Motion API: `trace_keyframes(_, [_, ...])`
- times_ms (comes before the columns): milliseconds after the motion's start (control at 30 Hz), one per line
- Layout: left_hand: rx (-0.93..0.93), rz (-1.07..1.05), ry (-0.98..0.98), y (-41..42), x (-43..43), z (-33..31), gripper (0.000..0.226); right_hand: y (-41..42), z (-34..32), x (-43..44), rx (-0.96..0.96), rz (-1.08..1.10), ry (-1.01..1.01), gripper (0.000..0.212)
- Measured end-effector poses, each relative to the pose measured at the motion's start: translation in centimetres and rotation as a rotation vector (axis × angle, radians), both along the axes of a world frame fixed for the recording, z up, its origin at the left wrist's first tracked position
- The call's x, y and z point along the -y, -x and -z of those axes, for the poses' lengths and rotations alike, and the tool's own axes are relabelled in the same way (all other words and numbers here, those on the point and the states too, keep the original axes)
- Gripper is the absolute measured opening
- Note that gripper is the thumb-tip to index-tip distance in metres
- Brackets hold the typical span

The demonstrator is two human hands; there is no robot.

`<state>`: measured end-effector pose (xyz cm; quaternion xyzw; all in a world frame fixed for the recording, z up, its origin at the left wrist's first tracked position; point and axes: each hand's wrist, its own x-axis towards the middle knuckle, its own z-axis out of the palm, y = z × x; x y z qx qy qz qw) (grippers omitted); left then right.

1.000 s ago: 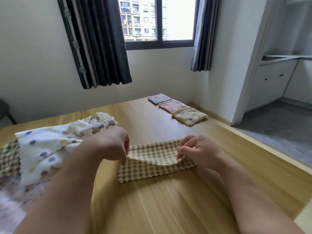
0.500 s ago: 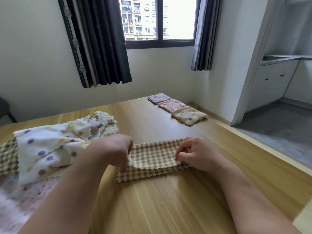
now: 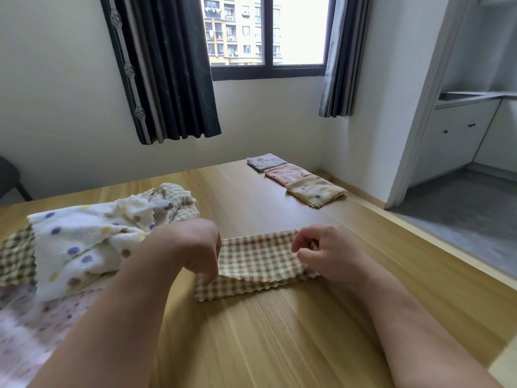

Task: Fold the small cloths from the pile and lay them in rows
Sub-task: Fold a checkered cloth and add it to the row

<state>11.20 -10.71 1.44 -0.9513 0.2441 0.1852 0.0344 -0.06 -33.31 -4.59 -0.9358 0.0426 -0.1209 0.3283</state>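
Observation:
A green-and-cream checked cloth (image 3: 253, 261) lies folded in half on the wooden table (image 3: 279, 337) in front of me. My left hand (image 3: 195, 247) pinches the folded layer at its left end. My right hand (image 3: 327, 253) holds the right end with curled fingers, the fingertips partly hidden. A pile of loose cloths (image 3: 84, 242), white with coloured dots and checked ones, sits at the left. Three folded cloths lie in a row at the far right: a grey one (image 3: 266, 161), a pink one (image 3: 286, 173) and a yellow dotted one (image 3: 315, 190).
The table's right edge (image 3: 447, 261) drops to a grey floor. A white wall, window and dark curtains (image 3: 167, 65) stand behind the table. A dark chair (image 3: 11, 177) shows at the far left.
Both hands have brought the cloth's upper layer down toward me, so the fold now lies flatter and its edge reaches near the front edge of the cloth.

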Motion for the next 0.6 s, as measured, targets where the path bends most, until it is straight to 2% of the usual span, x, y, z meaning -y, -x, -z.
trace_keyframes(133, [-0.026,-0.016,-0.037,0.1,0.1,0.1,0.023,-0.1,0.1,0.0,0.014,0.011,-0.003,0.016])
trace_keyframes(267, [-0.053,-0.001,-0.117,0.3,0.5,0.7,0.028,-0.4,0.5,0.2,-0.066,0.015,0.026,0.014])
trace_keyframes(400, [-0.059,0.048,-0.221,0.9,1.3,1.3,0.045,-0.4,0.8,0.2,-0.158,-0.007,0.009,0.013])
trace_keyframes(533, [-0.067,0.058,-0.27,1.7,1.5,1.0,0.058,-0.5,0.7,0.2,-0.1,0.021,0.051,0.009])
trace_keyframes(600, [-0.034,0.05,-0.177,1.7,1.4,0.6,0.057,-0.7,0.6,-0.1,-0.026,0.045,0.128,0.006])
